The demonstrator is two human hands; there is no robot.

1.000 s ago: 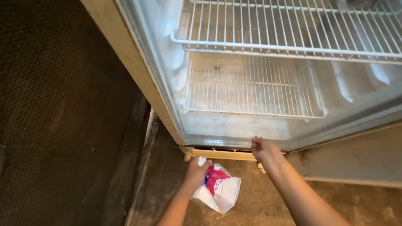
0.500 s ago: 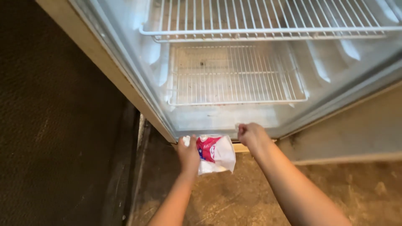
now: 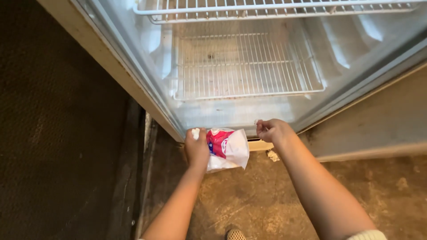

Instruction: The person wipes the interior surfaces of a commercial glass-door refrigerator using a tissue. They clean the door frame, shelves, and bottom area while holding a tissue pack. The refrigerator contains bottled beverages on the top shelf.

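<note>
My left hand (image 3: pixel 196 149) grips a white plastic packet (image 3: pixel 227 149) with red and blue print, held just in front of the bottom edge of an open fridge (image 3: pixel 240 116). My right hand (image 3: pixel 270 130) is closed into a fist at the fridge's lower front lip, with a small bit of white showing at the fingers; what it is cannot be made out. Inside the fridge are a lower wire shelf (image 3: pixel 244 66) and an upper wire shelf (image 3: pixel 267 10), both bare.
The fridge's cream outer side wall (image 3: pixel 111 62) runs down to the left beside a dark textured surface (image 3: pixel 58 124). The open fridge door (image 3: pixel 373 120) stands to the right. The worn brown floor (image 3: pixel 249 200) has a crumpled scrap (image 3: pixel 272 155) near the base.
My left hand lifted the packet from near the floor up to the fridge's bottom edge. My right hand stayed at the lower lip. The view tilted downward.
</note>
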